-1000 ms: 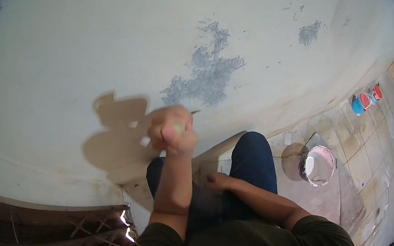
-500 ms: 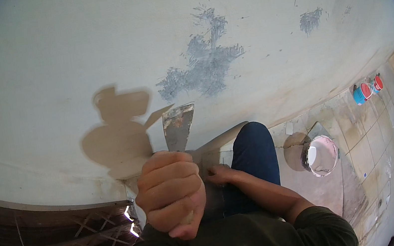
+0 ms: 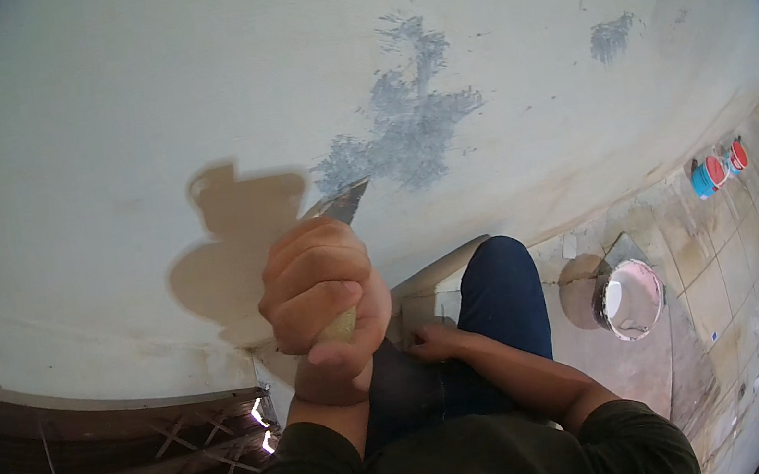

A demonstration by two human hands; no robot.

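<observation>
- The left hand point(image 3: 320, 299) is closed in a fist around the pale handle of a putty knife point(image 3: 341, 205); its fingers point(image 3: 312, 271) wrap the handle fully, so only a short piece of it shows under the fist.
- The metal blade sticks out above the knuckles and points up and to the right, at the pale wall point(image 3: 186, 99). Its tip lies at the lower left edge of the grey patch point(image 3: 408, 131), touching or just short of it; the picture does not settle which.
- To do this stroke well, I judge the blade should lie at a shallow angle to the wall, with even pressure across its whole edge, so that it neither digs in nor leaves ridges.
- A firm wrist and one steady pass across the rough grey area would likely serve better than short jabs.
- The right hand point(image 3: 433, 341) rests low on the dark trouser leg point(image 3: 504, 297), its fingers loosely curled with nothing visible in them, well below the blade.
- A pale bucket point(image 3: 631, 299) stands on the tiled floor point(image 3: 697, 289) to the right, and small red and blue tubs point(image 3: 717, 170) sit farther off by the wall.
</observation>
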